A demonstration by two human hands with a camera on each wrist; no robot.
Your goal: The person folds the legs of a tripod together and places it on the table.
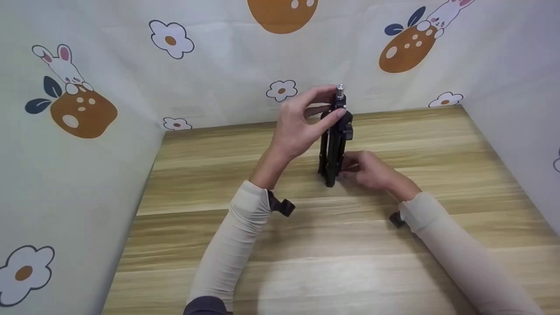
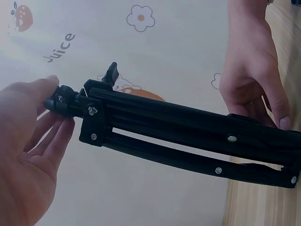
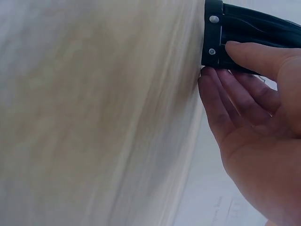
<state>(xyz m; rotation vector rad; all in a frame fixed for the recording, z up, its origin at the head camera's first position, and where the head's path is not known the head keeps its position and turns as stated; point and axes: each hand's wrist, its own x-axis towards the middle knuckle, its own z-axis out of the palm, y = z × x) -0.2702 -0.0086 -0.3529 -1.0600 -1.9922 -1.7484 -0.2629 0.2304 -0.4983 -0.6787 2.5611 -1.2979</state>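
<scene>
A black folding tripod stand [image 1: 332, 148] stands upright with its legs folded together, a silver threaded stud [image 1: 340, 91] at its top. My left hand [image 1: 302, 120] pinches the upper end between thumb and fingers, just under the stud. Low down on the right side, my right hand [image 1: 369, 170] grips a leg near the foot, close over the table. In the left wrist view the black knob [image 2: 111, 75] sticks out near the collar, and rivets show along the legs. The right wrist view shows my thumb [image 3: 254, 57] on the leg's lower end, with fingers beneath it.
The wood-grain table [image 1: 210, 183] is enclosed by pale walls [image 1: 218, 78] printed with flowers, rabbits and oranges. The back wall rises just behind the stand. A black wrist camera mount [image 1: 282, 205] sits at the left sleeve, and another mount [image 1: 397, 218] at the right.
</scene>
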